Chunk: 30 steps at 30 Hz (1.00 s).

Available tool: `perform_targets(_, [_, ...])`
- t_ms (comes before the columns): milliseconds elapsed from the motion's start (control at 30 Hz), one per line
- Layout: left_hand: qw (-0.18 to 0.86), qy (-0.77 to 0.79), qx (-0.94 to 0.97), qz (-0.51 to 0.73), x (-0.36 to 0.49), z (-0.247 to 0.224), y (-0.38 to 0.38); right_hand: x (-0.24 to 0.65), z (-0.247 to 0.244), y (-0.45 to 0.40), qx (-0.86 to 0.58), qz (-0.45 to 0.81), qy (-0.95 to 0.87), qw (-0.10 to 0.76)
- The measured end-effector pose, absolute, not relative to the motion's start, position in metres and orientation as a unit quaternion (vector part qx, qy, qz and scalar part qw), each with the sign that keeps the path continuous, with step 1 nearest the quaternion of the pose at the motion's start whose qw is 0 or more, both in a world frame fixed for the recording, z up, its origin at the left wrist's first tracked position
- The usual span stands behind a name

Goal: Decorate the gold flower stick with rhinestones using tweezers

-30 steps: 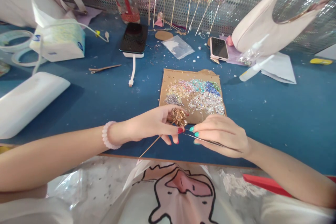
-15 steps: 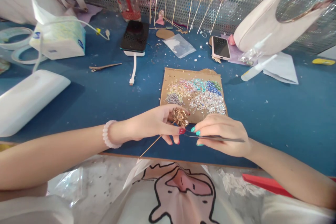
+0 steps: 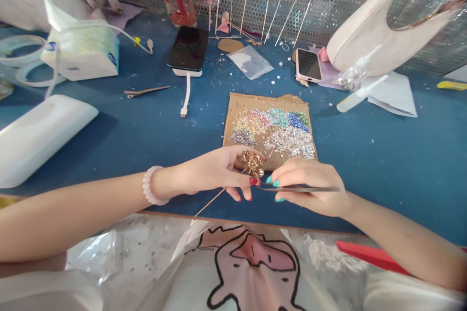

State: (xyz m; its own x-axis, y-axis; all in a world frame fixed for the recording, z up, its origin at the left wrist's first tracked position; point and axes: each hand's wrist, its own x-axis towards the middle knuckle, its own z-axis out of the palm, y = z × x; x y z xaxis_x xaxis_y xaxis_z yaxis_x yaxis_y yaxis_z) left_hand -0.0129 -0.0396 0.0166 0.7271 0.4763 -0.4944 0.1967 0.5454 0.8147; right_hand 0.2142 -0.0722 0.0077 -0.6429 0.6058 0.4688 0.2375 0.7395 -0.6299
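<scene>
My left hand (image 3: 215, 172) grips a gold flower hairpin (image 3: 252, 163) near its head, its thin stick slanting down toward the table edge. Between the thumb and fingers of my right hand (image 3: 310, 184) is a pair of metal tweezers (image 3: 306, 188), tips pointing left at the flower's lower edge. Whether the tips touch the flower or hold a stone is too small to tell. Just behind both hands lies a cardboard sheet (image 3: 233, 107), bearing rhinestones (image 3: 288, 143) in white, blue, pink, yellow and grey patches.
Several decorated sticks (image 3: 266, 14) stand along the perforated metal screen at the back. A phone (image 3: 188, 48), a smaller phone (image 3: 308, 65), a plastic bag (image 3: 251, 62), a hair clip (image 3: 148, 91) and a glue pen (image 3: 361, 95) lie around. Tissue box (image 3: 82, 53) at left, white handbag (image 3: 359, 34) at right.
The tweezers' arms look closer together and their tips have come nearer the flower. My left hand keeps its hold, with the flower barely shifted.
</scene>
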Motion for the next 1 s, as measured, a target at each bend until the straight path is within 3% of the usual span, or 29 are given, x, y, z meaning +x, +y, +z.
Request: perform_targets(1000, [0.816, 0.331, 0.464, 0.091, -0.0156, 0.0122, -0.0414, 0.2164, 0.0090, -0.0713, -0.241, 0.244, -0.871, 0.353])
